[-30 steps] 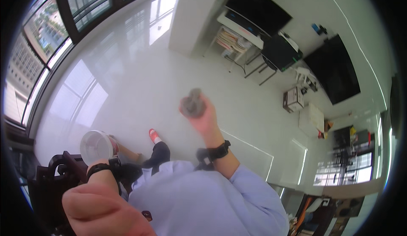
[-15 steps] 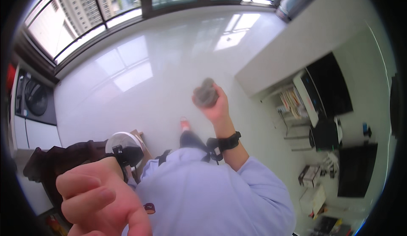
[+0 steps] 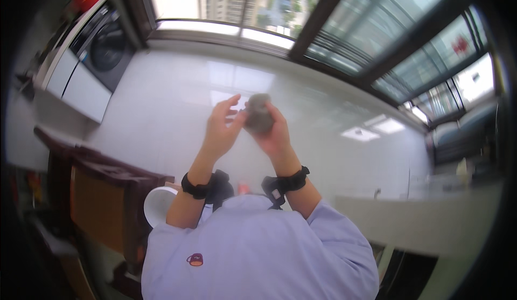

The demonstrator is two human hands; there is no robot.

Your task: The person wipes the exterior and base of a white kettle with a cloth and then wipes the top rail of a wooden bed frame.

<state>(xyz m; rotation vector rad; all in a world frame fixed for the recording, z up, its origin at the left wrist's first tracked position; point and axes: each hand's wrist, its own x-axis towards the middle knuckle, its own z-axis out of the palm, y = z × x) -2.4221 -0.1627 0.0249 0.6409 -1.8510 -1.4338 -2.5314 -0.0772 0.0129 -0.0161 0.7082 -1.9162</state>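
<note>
A rounded dark grey bundle (image 3: pixel 259 113), blurred and perhaps of cloth, sits in my right hand (image 3: pixel 276 135). The fingers of that hand wrap round its lower and right side. Just to the left is my left hand (image 3: pixel 221 128), open, its fingers apart and pointing up. Its thumb comes close to the bundle's left side; whether they touch I cannot tell. Both hands are out in front of me over the pale floor, and each wrist wears a black strap with a small device.
At the left stand a dark wooden chair (image 3: pixel 107 171) and a white round bin (image 3: pixel 157 206). A dark washing machine (image 3: pixel 105 44) is at the far left. Large dark-framed windows (image 3: pixel 344 47) run along the far side. A pale ledge (image 3: pixel 420 219) lies at the right.
My left hand has moved from the lower left up beside the bundle, its fingers uncurling. My right hand keeps its hold. The view has swung left, toward the windows and washing machine.
</note>
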